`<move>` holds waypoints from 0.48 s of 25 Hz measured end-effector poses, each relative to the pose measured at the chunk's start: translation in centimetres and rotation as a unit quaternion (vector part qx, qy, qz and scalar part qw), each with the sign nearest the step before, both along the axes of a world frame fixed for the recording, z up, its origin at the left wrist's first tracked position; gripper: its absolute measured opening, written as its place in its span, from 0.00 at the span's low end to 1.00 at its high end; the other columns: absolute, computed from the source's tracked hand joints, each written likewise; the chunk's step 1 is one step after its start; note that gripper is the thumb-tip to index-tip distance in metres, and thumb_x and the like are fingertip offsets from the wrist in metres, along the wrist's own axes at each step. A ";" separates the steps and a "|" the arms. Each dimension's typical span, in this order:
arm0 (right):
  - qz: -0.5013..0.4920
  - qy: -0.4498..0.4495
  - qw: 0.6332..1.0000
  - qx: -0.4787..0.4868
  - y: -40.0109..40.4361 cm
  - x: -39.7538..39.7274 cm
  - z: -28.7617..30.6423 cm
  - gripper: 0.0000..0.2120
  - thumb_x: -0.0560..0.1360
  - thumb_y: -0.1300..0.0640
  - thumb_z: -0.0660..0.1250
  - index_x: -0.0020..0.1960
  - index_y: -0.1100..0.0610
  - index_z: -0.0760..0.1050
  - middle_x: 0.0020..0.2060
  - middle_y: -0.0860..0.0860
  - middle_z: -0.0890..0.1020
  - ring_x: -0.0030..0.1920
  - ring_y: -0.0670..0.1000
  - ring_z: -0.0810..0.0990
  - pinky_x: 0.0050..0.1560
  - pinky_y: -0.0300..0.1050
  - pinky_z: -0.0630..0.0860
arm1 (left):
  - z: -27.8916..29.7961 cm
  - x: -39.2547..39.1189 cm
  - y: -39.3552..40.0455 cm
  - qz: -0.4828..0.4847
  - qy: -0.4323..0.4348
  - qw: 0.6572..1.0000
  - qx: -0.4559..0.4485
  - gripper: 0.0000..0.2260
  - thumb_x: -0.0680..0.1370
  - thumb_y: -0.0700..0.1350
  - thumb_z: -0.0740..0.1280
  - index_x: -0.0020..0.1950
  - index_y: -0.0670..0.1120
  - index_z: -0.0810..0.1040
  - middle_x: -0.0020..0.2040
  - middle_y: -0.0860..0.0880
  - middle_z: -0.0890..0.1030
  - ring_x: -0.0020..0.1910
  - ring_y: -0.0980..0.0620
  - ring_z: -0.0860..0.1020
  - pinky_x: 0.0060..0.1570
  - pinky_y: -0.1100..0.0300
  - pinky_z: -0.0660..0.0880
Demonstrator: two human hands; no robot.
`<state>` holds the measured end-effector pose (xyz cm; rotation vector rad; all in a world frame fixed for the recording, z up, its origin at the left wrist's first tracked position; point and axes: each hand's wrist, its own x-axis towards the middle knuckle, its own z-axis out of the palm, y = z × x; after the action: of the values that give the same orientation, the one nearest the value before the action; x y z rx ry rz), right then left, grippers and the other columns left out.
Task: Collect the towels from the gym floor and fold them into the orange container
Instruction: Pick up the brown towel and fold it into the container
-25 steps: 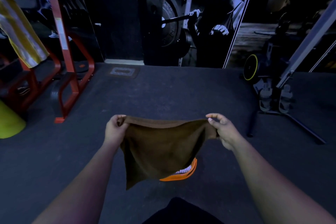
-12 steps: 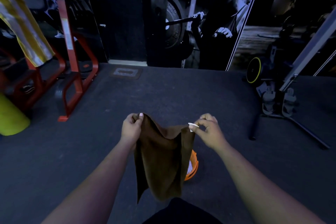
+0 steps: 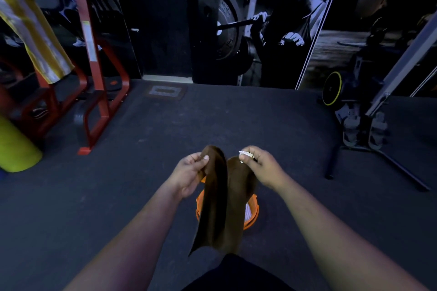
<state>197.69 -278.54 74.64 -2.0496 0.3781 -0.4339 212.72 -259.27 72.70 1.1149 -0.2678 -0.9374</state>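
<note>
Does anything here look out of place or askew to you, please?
Nothing stands out. Both hands, left hand and right hand, pinch the brown towel by its top corners, hanging over the upright orange container.

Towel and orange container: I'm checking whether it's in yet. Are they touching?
Cannot tell. In the head view the towel hangs in front of the orange container, hiding any contact or gap.

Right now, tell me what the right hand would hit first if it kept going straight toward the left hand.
The right hand would first meet the brown towel hanging doubled between the hands, then the left hand. Depth is hard to judge from this single view.
</note>
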 end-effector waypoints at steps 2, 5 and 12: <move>0.005 0.000 1.000 0.010 0.2 0.3 0.3 0.05 0.79 0.50 0.67 0.48 0.51 0.79 0.40 0.43 0.81 0.42 0.40 0.78 0.49 0.46 0.74 | -0.1 -0.4 -0.1 -0.030 -0.017 0.999 -0.018 0.11 0.81 0.32 0.63 0.62 0.35 0.78 0.53 0.39 0.84 0.49 0.47 0.84 0.49 0.58 0.82; 0.022 -0.010 0.999 0.023 0.7 0.9 0.5 0.03 0.78 0.52 0.67 0.47 0.49 0.79 0.39 0.41 0.81 0.41 0.39 0.77 0.47 0.43 0.72 | 0.2 -1.2 -0.7 -0.005 -0.070 0.998 -0.006 0.13 0.79 0.31 0.67 0.63 0.34 0.80 0.56 0.36 0.84 0.53 0.43 0.84 0.52 0.57 0.81; 0.040 0.014 0.999 0.027 0.9 1.9 1.5 0.03 0.79 0.58 0.69 0.47 0.54 0.81 0.39 0.47 0.81 0.39 0.42 0.77 0.44 0.43 0.74 | 1.1 -2.8 -1.4 -0.028 -0.065 0.996 -0.060 0.14 0.83 0.34 0.62 0.68 0.36 0.77 0.59 0.39 0.84 0.56 0.46 0.83 0.54 0.58 0.80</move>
<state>199.63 -277.61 76.11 -2.0117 0.3208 -0.3423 209.94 -260.69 73.84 1.0642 -0.4585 -0.8883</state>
